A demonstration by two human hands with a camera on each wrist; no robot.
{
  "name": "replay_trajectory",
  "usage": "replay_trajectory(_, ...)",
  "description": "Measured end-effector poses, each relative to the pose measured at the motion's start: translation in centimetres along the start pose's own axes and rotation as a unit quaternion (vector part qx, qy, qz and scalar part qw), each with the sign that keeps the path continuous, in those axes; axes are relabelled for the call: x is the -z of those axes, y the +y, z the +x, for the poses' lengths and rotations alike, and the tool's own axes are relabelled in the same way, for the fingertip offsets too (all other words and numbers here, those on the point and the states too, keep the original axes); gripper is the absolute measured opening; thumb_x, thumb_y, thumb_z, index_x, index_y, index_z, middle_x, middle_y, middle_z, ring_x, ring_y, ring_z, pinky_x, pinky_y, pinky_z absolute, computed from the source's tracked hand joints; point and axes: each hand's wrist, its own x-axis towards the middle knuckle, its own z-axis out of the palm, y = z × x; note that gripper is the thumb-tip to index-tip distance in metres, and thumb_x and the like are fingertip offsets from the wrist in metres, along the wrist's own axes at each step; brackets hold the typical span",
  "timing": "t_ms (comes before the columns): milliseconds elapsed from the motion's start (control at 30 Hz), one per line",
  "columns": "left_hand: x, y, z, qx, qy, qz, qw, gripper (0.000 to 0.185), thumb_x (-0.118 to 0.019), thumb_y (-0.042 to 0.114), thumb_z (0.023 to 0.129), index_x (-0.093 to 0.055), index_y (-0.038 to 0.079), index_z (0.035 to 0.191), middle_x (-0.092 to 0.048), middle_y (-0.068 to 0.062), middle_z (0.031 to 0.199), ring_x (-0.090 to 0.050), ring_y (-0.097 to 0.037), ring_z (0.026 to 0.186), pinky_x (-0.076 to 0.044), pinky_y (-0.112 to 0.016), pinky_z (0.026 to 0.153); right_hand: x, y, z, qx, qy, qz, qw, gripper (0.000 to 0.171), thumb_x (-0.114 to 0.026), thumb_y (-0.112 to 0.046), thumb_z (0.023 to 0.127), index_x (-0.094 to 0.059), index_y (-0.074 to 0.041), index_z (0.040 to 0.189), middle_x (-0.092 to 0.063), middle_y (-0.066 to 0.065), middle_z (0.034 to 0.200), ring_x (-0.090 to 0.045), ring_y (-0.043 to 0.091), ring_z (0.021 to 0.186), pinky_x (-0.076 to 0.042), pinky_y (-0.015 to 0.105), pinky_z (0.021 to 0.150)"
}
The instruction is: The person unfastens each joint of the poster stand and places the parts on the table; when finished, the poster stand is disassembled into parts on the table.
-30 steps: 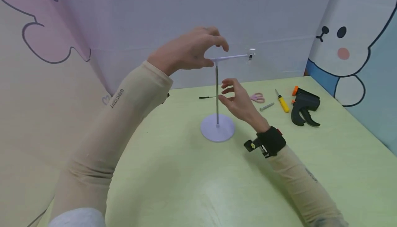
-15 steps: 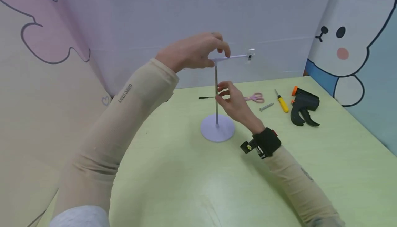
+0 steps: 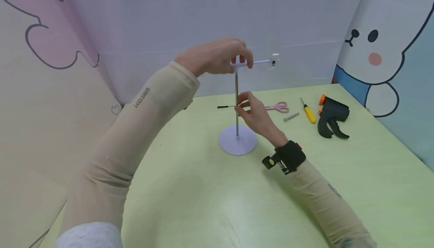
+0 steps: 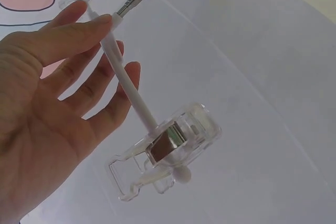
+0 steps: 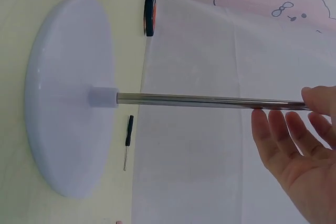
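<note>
A display stand with a round pale base [image 3: 244, 147] and a thin metal pole [image 3: 236, 86] stands upright on the table. Across its top runs a white crossbar [image 4: 131, 87], with a clear plastic clip [image 4: 199, 124] at each end. My left hand [image 3: 217, 57] pinches this crossbar near where it meets the pole, thumb at the joint. Lower down, my right hand [image 3: 255, 116] holds the pole between thumb and fingertips, as the right wrist view also shows. From the head view, the left end of the crossbar is hidden behind my left hand.
Behind the pole lies a small black-handled screwdriver [image 5: 129, 129]. To the right are pink scissors [image 3: 282, 107], a bolt [image 3: 291, 117], a yellow screwdriver [image 3: 309, 114] and a black pistol-shaped tool with an orange end [image 3: 333, 112]. A pale cloth [image 3: 135, 14] hangs behind the table.
My left hand has come down and right, its fingers closing on the crossbar. My right hand has moved left onto the pole. The stand stays in place.
</note>
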Motion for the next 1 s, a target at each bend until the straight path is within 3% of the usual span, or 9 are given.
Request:
replay_trajectory(233, -0.10, -0.05, 0.03, -0.002, 0.011, -0.010, 0.9999, 0.032, -0.053, -0.010, 0.088, -0.066, 0.008, 0.112, -0.058, -0.009, 0.107, -0.053, -0.025, 0.092, -0.045, -0.032, 0.083, -0.42, 0.01, -0.03, 0.007, 0.003, -0.022, 1.000, 0.023, -0.059, 0.001, 0.092, -0.048, 0.003, 0.112, -0.056, 0.014, 0.099, -0.060, 0.026, 0.094, -0.053, 0.035, 0.075)
replay_trajectory(500, 0.08, 0.16, 0.13, 0.020, -0.003, -0.004, 0.9998, 0.029, -0.054, -0.008, 0.089, -0.068, 0.008, 0.108, -0.059, -0.008, 0.103, -0.052, -0.022, 0.093, -0.045, -0.029, 0.081, -0.62, 0.09, -0.04, 0.020, 0.008, -0.035, 0.999, 0.020, -0.057, 0.002, 0.093, -0.050, 0.004, 0.111, -0.058, 0.015, 0.098, -0.061, 0.027, 0.092, -0.054, 0.034, 0.072)
replay_trajectory(1000, 0.23, 0.23, 0.04, 0.018, 0.000, -0.006, 0.9998, 0.024, -0.057, -0.005, 0.089, -0.068, 0.007, 0.107, -0.059, -0.008, 0.102, -0.053, -0.022, 0.093, -0.046, -0.029, 0.082, -0.43, 0.15, -0.22, 0.031, -0.002, -0.044, 0.999, 0.018, -0.056, 0.002, 0.093, -0.049, 0.004, 0.110, -0.057, 0.015, 0.097, -0.061, 0.026, 0.090, -0.054, 0.034, 0.072)
